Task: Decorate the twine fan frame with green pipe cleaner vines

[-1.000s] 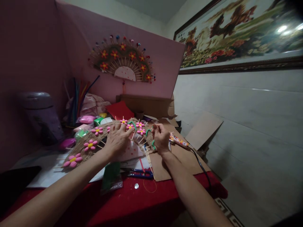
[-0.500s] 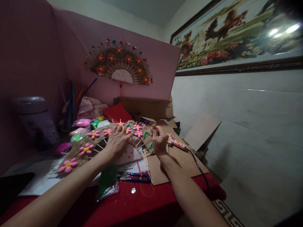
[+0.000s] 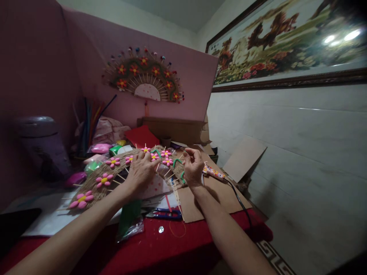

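Note:
A half-round craft fan (image 3: 99, 194), wrapped in brown twine over thin sticks, lies on the table with pink clay flowers (image 3: 104, 180) on its band. Bits of green trim (image 3: 177, 162) curve along its right part. My left hand (image 3: 141, 170) presses on the middle of the fan, fingers bent over the band and thumb pointing right. Above the fan's right end, my right hand (image 3: 193, 168) is closed in a pinch, fingertips together; what it holds, if anything, is too small to tell. A glue gun (image 3: 213, 172) with a flowered body lies just right of that hand.
Blue-handled snips (image 3: 164, 214) and a plastic bag with green material (image 3: 129, 225) lie nearer me on the red cloth (image 3: 186, 248). Cardboard (image 3: 226, 196) lies under the glue gun's cord. Clay packs (image 3: 100, 148) sit behind left. A finished fan (image 3: 147, 91) hangs on the pink panel.
My right hand's fingers have lifted and loosened slightly, still pinched. My left hand stays on the fan with barely any shift.

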The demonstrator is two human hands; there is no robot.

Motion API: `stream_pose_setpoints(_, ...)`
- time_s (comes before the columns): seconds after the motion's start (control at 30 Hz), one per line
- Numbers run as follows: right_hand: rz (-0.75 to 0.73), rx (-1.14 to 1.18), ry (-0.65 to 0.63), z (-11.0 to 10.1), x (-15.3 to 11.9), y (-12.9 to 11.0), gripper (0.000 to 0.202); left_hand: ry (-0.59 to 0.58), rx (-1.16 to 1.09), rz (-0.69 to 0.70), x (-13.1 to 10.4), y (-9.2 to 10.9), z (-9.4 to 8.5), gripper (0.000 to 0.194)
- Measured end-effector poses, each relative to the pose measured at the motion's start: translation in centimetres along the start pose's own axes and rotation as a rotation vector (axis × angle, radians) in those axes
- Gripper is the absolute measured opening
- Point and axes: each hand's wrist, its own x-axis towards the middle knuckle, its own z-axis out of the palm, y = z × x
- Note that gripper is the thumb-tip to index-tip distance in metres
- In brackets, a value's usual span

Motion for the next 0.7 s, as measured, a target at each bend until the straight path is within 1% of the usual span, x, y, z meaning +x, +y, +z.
stream_pose_setpoints(0.13,0.006,0.034,-0.016,0.1,0.0,0.1,0.017,-0.032,-0.001,0.027,0.3,-0.1,0.5,0.031)
stream_pose_setpoints(0.27,-0.021,0.02,-0.018,0.1,-0.1,0.0,0.016,-0.039,0.001,0.035,0.5,-0.1,0.5,0.03)
stream_pose_setpoints(0.37,-0.032,0.01,-0.015,0.0,0.0,-0.1,0.015,-0.011,-0.016,0.037,0.5,-0.1,0.4,0.029)
stream_pose_setpoints(0.43,-0.023,0.008,-0.013,0.0,0.0,-0.1,0.015,0.037,-0.042,0.032,0.5,0.0,0.5,0.029)
stream_pose_setpoints(0.5,0.002,0.018,-0.013,0.1,0.0,-0.1,0.015,0.119,-0.092,-0.002,0.4,-0.1,0.7,0.029)
stream_pose_setpoints(0.57,0.04,0.051,-0.023,0.2,0.0,0.1,0.016,0.246,-0.177,-0.063,0.3,-0.4,0.8,0.029)
stream_pose_setpoints(0.63,0.077,0.078,-0.047,0.3,-0.1,0.3,0.02,0.414,-0.3,-0.135,0.0,-0.8,0.8,0.026)
stream_pose_setpoints(0.7,0.08,0.056,-0.07,0.2,-0.3,0.4,0.024,0.595,-0.435,-0.22,-0.4,-1.5,0.5,0.021)
